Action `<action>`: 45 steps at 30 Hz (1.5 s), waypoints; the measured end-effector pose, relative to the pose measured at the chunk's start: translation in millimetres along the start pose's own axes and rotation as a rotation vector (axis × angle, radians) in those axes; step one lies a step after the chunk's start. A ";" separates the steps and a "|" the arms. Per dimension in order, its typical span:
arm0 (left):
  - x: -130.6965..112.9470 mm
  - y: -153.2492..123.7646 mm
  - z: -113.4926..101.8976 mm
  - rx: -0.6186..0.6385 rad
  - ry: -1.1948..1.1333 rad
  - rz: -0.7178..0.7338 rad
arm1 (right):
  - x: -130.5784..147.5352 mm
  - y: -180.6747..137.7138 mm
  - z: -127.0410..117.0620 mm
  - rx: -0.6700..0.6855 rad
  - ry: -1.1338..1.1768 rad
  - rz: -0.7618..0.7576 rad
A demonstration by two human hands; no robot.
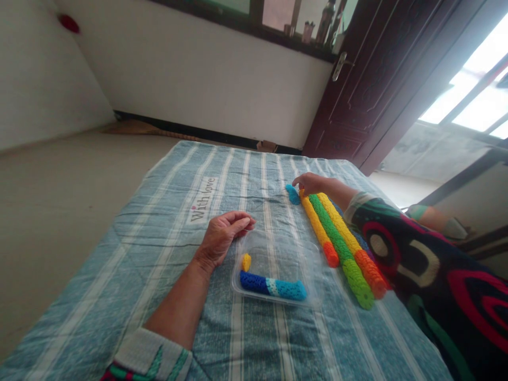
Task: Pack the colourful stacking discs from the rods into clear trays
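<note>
My left hand (222,235) rests on the striped cloth, fingers curled together against the far left corner of a clear plastic tray (278,248); nothing shows in them. In the tray lie a blue and light-blue stick of joined pieces (273,286) and a small yellow piece (246,261). My right hand (313,183) reaches far right, fingers bent over the far ends of three long sticks (341,243): yellow-orange, green, yellow-orange. A loose light-blue piece (292,194) lies just left of that hand.
The blue striped cloth (159,264) with the words "With love" covers the surface. Bare floor lies to the left, a white wall ahead, and a dark wooden door (365,79) at the far right.
</note>
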State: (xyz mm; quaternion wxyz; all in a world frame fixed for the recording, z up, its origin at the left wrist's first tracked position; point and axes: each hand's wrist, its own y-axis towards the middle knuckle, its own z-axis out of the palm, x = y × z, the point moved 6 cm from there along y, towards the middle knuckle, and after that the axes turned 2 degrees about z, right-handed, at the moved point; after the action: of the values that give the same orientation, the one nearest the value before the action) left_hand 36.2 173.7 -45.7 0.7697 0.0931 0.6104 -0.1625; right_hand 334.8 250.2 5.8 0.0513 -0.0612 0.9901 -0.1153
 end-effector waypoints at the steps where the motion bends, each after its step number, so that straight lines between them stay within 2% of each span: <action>1: -0.2 -0.1 0.1 0.000 0.000 0.001 | 0.0 0.0 -0.2 -0.001 0.000 0.003; 45: -1.2 -0.5 0.6 0.001 0.015 0.006 | 2.3 0.5 0.8 0.024 -0.035 -0.026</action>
State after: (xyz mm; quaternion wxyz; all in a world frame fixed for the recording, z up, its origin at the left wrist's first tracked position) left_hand 36.4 173.2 -44.4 0.7656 0.0965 0.6156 -0.1601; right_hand 332.6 250.2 4.7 0.0677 -0.0755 0.9868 -0.1265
